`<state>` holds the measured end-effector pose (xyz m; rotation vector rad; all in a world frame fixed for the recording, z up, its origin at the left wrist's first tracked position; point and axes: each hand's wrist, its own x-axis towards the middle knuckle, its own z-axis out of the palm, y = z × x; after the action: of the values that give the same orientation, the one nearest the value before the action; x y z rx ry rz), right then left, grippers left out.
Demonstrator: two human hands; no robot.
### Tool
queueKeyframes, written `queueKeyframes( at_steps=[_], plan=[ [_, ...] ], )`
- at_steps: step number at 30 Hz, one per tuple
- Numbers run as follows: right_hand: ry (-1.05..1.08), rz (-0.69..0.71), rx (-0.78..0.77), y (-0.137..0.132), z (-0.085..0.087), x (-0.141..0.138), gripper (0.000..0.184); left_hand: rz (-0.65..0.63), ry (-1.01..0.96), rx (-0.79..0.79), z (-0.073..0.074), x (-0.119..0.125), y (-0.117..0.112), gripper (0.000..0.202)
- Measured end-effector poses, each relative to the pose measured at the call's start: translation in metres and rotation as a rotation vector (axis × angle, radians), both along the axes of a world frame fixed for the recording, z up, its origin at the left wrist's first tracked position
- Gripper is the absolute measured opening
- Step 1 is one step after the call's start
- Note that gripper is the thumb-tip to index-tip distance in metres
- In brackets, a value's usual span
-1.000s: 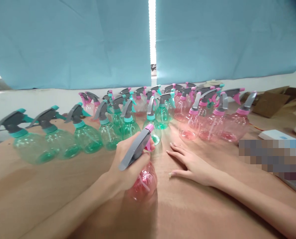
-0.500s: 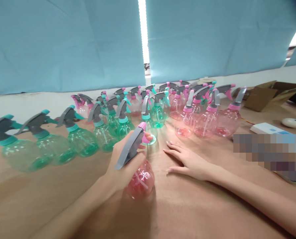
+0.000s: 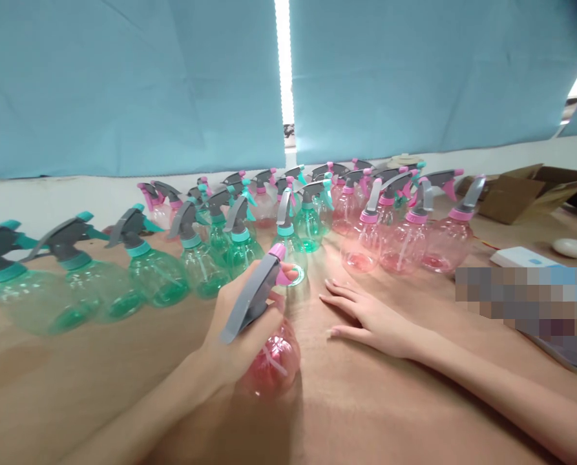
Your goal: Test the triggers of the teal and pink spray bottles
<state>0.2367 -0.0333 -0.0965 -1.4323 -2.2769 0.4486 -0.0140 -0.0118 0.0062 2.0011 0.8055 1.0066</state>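
Observation:
In the head view my left hand [image 3: 243,316] is wrapped round the neck of a pink spray bottle [image 3: 276,361] with a grey and pink trigger head. The bottle is near the middle of the table, and part of its neck is hidden by my fingers. My right hand [image 3: 368,320] lies flat on the wood to the right of it, fingers spread, holding nothing. Just beyond my left hand a green spray bottle [image 3: 292,248] stands partly covered. Pink spray bottles [image 3: 404,242] stand beyond my right hand.
A row of green spray bottles [image 3: 159,278] runs along the left, with more green and pink ones behind. At right are an open cardboard box [image 3: 521,194], a white computer mouse [image 3: 573,248], a white box [image 3: 521,257] and a blurred-out patch. A blue curtain [image 3: 123,90] hangs behind.
The whole view has shifted very slightly. My left hand still grips the pink spray bottle in about the same spot, and my right hand stays flat on the table.

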Motion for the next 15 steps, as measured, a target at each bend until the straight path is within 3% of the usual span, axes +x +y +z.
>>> queueKeyframes(
  at_steps=[15],
  plan=[
    [0.034, 0.017, 0.045, 0.0035, -0.0001, 0.002, 0.062, 0.049, -0.022, 0.063, -0.0027, 0.0028, 0.0002, 0.024]
  ],
)
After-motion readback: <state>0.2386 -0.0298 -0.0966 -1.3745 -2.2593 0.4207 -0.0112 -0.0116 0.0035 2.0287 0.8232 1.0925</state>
